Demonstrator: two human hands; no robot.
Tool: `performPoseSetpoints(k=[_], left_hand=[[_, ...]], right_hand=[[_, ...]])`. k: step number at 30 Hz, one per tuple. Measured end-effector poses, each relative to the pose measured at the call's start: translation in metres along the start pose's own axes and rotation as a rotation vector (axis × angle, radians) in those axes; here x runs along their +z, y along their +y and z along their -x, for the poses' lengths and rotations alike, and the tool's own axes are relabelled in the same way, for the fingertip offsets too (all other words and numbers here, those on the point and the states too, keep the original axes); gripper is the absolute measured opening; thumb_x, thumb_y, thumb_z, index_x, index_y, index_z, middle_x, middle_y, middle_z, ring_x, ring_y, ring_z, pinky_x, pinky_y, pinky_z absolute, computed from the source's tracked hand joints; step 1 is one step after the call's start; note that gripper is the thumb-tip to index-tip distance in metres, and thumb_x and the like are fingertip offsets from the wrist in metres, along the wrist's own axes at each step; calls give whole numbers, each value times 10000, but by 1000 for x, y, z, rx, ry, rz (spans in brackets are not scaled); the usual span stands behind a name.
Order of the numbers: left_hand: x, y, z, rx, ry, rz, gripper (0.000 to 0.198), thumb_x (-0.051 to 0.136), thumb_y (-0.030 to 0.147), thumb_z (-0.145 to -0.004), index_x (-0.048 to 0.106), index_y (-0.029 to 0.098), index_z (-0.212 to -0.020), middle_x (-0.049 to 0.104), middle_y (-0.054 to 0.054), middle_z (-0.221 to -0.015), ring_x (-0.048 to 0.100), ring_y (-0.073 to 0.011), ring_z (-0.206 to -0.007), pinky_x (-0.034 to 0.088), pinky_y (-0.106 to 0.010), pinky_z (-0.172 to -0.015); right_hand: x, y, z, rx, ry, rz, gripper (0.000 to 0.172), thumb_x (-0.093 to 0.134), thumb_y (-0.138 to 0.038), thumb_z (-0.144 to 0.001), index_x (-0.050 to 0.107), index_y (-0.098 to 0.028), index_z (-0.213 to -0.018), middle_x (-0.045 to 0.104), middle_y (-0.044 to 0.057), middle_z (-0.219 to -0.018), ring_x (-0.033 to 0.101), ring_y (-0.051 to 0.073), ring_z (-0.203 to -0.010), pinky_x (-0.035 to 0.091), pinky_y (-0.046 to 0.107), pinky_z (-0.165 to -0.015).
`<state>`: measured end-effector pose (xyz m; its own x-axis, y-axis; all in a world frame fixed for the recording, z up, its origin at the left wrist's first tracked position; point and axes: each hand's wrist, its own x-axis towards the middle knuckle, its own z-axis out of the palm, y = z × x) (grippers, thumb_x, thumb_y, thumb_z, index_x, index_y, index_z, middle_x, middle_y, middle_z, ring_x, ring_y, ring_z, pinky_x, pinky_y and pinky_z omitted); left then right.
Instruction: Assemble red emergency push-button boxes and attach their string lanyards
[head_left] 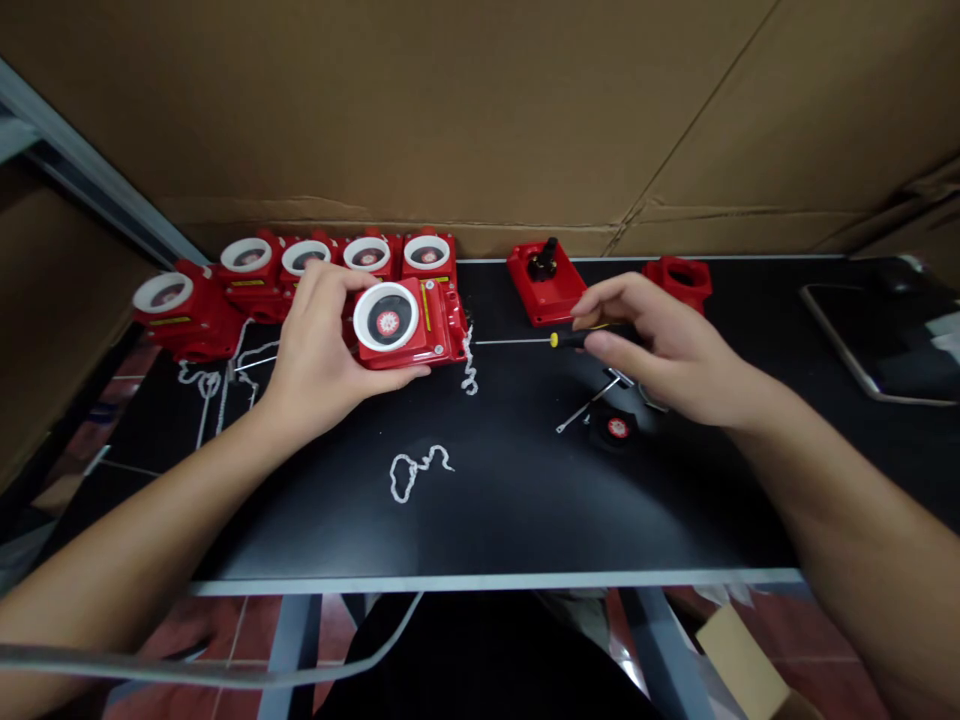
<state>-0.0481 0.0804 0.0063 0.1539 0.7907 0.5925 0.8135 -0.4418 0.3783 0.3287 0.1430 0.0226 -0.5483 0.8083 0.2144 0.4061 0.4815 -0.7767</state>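
Note:
My left hand [319, 350] grips a red call-point box [409, 355] with a white ring round its dark round face. The box is tilted so that its face points up toward me. My right hand [652, 340] is closed round the black and yellow handle of a screwdriver [517, 341]. Its thin shaft points left at the box's right side; whether the tip touches is too small to tell. A short white chain [469, 365] hangs at that side. Below my right hand lie a small metal hammer [592, 400] and a black round cover [616, 428].
Several finished-looking red boxes [191, 315] stand at the back left with chains. An open red housing [544, 285] and a red front part [679, 280] sit at the back. A loose white chain [409, 475] lies in front. A dark tray [885, 340] is at the right.

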Motion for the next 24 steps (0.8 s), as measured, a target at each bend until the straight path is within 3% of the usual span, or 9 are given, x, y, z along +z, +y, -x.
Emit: performPoseSetpoints(k=[2, 5, 8, 10, 13, 16, 19, 21, 24], left_hand=[[0, -3, 1, 16, 10, 2, 769, 1014, 661, -758, 574, 311, -1282, 676, -85, -1272, 649, -383, -1191, 575, -619, -997], [1, -7, 1, 65, 21, -2, 793, 1021, 679, -764, 592, 293, -1308, 683, -88, -1270, 649, -368, -1164, 583, -586, -967], [3, -9, 2, 127, 41, -10, 794, 1001, 708, -794, 607, 256, -1315, 691, -92, -1254, 645, -343, -1138, 583, -545, -940], [4, -8, 3, 155, 37, 0, 774, 1004, 680, -811, 609, 247, -1317, 693, -93, -1257, 645, -333, -1140, 581, -534, -946], [6, -6, 5, 150, 20, 16, 770, 1036, 624, -801, 614, 250, -1325, 695, -90, -1262, 649, -322, -1151, 580, -521, -962], [6, -11, 4, 144, 42, 4, 791, 1028, 653, -795, 631, 233, -1333, 694, -71, -1244, 645, -304, -1139, 575, -500, -952], [5, -19, 1, 133, 73, -11, 856, 998, 737, -781, 646, 188, -1335, 689, -60, -1236, 641, -282, -1114, 567, -475, -943], [5, -22, 0, 130, 77, -8, 892, 1000, 766, -756, 655, 176, -1329, 690, -58, -1229, 636, -274, -1103, 560, -460, -938], [6, -18, 1, 135, 54, 38, 852, 1033, 728, -732, 666, 214, -1305, 699, -63, -1227, 639, -295, -1118, 561, -467, -943]], right_hand=[[-3, 2, -1, -64, 15, 9, 352, 852, -446, -930, 662, -257, -1158, 680, 101, -1223, 692, 249, -1056, 583, 349, -798], [-7, 7, -3, -137, -12, 28, 253, 820, -386, -958, 702, -259, -1141, 683, 90, -1212, 695, 248, -1104, 589, 366, -903], [-7, 7, -5, -88, -6, 37, 278, 815, -480, -980, 773, -255, -1136, 751, 65, -1068, 710, 203, -866, 562, 348, -776], [-5, 4, -5, -20, 20, 77, 315, 759, -552, -1024, 809, -246, -1083, 757, 48, -904, 633, 166, -667, 493, 339, -665], [-2, 0, -3, 15, 44, 112, 451, 569, -607, -1133, 821, -243, -1050, 689, 37, -726, 602, 166, -609, 460, 337, -660], [-3, 2, -1, -36, -9, 90, 371, 649, -585, -1089, 765, -248, -1191, 751, 64, -947, 706, 205, -812, 516, 335, -729], [-7, 7, -1, -72, -83, 95, 370, 771, -496, -1006, 697, -246, -1268, 744, 101, -1219, 717, 244, -1026, 548, 340, -767], [-9, 9, -1, -64, -83, 109, 346, 767, -481, -1009, 710, -236, -1247, 746, 104, -1194, 710, 240, -1007, 531, 341, -740], [-10, 5, -2, -23, -28, 87, 363, 797, -522, -977, 761, -219, -1173, 763, 86, -1040, 690, 202, -820, 500, 340, -674]])
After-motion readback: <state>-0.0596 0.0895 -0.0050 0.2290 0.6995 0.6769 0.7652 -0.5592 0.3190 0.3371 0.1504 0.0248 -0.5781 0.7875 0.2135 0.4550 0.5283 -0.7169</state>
